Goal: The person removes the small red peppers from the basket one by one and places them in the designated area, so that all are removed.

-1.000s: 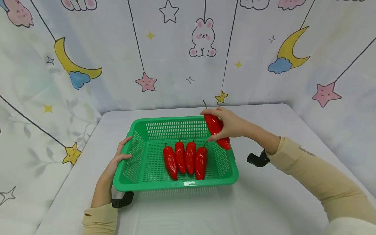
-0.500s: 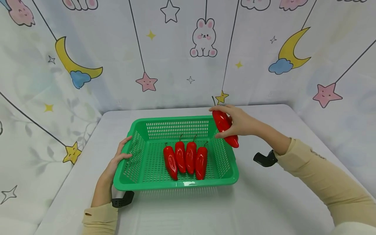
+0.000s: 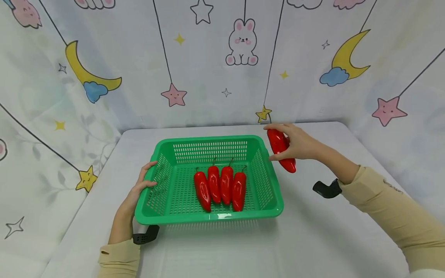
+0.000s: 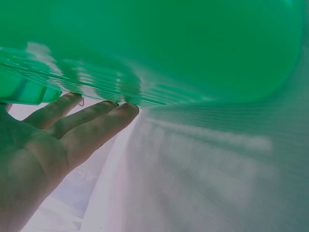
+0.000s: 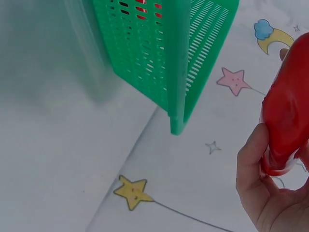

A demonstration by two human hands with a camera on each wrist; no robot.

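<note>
The green basket (image 3: 208, 218) sits on the pale counter (image 3: 215, 256) and serves as the landmark for everything else. Just outside its right wall, near the far right corner, is the held red pepper (image 3: 278, 142), tilted so that its stem (image 3: 269, 118) points up and away while its tip slants down to the right, farther from the basket. The person's right grip (image 3: 297, 143) is curled around this pepper, forefinger across the stem end and thumb lower on the body, and seems to hold it up off the counter. At the basket's left rim, the left grip (image 3: 133, 195) holds the wall, with fingertips over the rim and other fingers stretched along the outside. Inside the basket, a little right of its middle, four red peppers (image 3: 227, 185) lie side by side, stems toward the far wall. By its gloss and unbent shape, each pepper is probably light, firm and rather slippery, perhaps a hollow imitation, though the material cannot be told for sure. The thick upper body looks the best place to take hold; the thin stem could bend or snap, and the tapering tip offers less to grasp.
</note>
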